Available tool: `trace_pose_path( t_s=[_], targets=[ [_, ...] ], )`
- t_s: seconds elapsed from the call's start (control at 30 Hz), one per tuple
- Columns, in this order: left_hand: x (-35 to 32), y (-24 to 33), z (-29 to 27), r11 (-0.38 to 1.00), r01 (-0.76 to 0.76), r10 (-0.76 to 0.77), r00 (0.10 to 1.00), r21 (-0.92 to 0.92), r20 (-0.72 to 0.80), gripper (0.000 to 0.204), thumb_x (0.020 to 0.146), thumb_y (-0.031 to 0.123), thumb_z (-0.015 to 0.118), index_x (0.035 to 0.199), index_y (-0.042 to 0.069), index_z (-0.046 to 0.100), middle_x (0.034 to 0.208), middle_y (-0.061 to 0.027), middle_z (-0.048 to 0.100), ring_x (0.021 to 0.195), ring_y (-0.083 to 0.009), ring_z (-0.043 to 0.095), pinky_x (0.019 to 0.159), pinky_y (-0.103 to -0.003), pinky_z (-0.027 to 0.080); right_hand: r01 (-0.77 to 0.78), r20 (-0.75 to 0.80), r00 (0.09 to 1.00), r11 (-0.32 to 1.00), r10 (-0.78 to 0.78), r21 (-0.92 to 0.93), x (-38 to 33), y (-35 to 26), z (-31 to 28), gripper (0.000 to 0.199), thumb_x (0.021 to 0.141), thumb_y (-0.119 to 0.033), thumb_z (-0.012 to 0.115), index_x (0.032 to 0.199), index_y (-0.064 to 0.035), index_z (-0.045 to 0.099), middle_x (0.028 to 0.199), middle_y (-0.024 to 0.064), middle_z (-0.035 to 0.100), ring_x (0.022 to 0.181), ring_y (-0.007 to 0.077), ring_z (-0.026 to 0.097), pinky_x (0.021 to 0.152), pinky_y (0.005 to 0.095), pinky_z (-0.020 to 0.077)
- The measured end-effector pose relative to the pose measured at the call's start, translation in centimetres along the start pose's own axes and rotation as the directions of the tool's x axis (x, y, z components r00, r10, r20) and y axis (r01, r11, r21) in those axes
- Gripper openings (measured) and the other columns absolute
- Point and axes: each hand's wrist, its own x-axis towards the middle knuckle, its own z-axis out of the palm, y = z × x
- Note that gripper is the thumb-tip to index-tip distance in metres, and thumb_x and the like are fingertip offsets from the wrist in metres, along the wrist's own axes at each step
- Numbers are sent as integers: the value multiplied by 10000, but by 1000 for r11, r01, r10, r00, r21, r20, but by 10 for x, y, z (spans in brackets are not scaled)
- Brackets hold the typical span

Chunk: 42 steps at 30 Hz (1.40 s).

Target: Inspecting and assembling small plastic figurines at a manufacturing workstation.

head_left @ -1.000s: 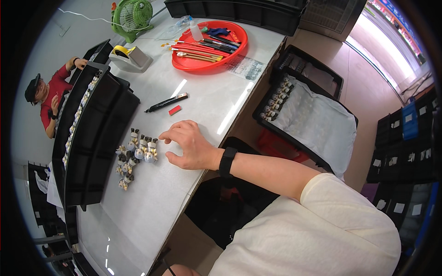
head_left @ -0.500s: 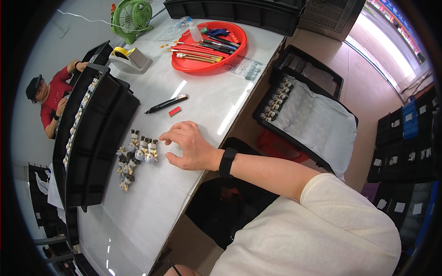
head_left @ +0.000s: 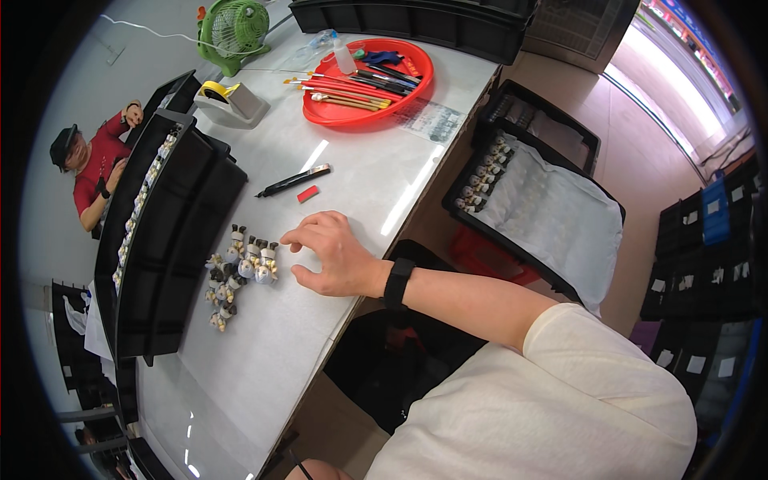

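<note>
Your right hand [head_left: 336, 256] rests open on the white surface [head_left: 264, 352], fingertips just beside the cluster of small white-and-black figurines [head_left: 240, 268]; your left hand is out of view.

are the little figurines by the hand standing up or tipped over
Mostly upright: the small white snowman-like figurines stand clustered with dark hats up beside the right hand.

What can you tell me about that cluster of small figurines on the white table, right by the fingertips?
The small figurines look like tiny snowman-like figures, white bodies with dark hats and some tan parts, seemingly painted resin or ceramic. About a dozen stand and lie bunched on the white table, beside the long black tray. Those nearest the right hand stand upright; farther ones look tipped, details too small to tell. The hand's fingertips reach toward the closest ones, contact unclear. The left hand is out of view.
</note>
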Motion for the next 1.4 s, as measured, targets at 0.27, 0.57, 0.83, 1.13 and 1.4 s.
trace_pose_path(
  t_s=[0.27, 0.57, 0.83, 1.13, 1.4],
  targets=[
    [10, -3, -2, 999, 40, -40, 999, 11, 32, 243, 744, 305, 673, 732, 69, 617, 571, 5, 437, 470, -114, 418, 439, -226, 285, -8, -6, 1000, 1000, 8, -13, -1, 4, -6, 337, 646, -129, 618, 977, -87, 574, 834, 5, 559, 929, 196, 479, 897, 360, 274],
    [-27, -5, -13, 753, 528, -477, 849, 392, -228, 246, 664, 198, 737, 811, 23, 645, 692, -46, 584, 560, -167, 541, 482, -292, 407, 12, 51, 999, 997, -8, -75, 3, 5, -5, 346, 661, -107, 635, 997, -72, 562, 875, 26, 593, 970, 226, 490, 900, 372, 312],
    [-129, -34, -65, 239, 971, -469, 110, -6, -876, 132, 777, 32, 585, 843, 33, 471, 714, -4, 517, 660, -93, 502, 579, -233, 393, -63, 85, 995, 995, 57, 73, 4, -6, -2, 339, 671, -63, 628, 1004, -43, 563, 862, 55, 597, 910, 217, 514, 839, 344, 370],
    [-197, -50, -85, -131, 991, -487, -99, -39, -868, 414, 690, 144, 677, 1060, 27, 533, 992, -130, 583, 941, -263, 537, 827, -337, 423, -65, 117, 992, 994, 54, 90, 5, -3, -3, 334, 696, -45, 612, 1023, -27, 549, 913, 83, 579, 872, 193, 542, 823, 323, 396],
    [-137, -34, -30, 502, 810, -455, -52, -305, -889, 290, 800, 51, 585, 1065, -24, 493, 843, -68, 570, 731, -111, 555, 679, -230, 455, 205, 56, 977, 978, -206, 39, 0, -24, -3, 306, 695, 2, 594, 996, -6, 544, 907, 97, 566, 891, 211, 541, 803, 320, 414]
  ],
)
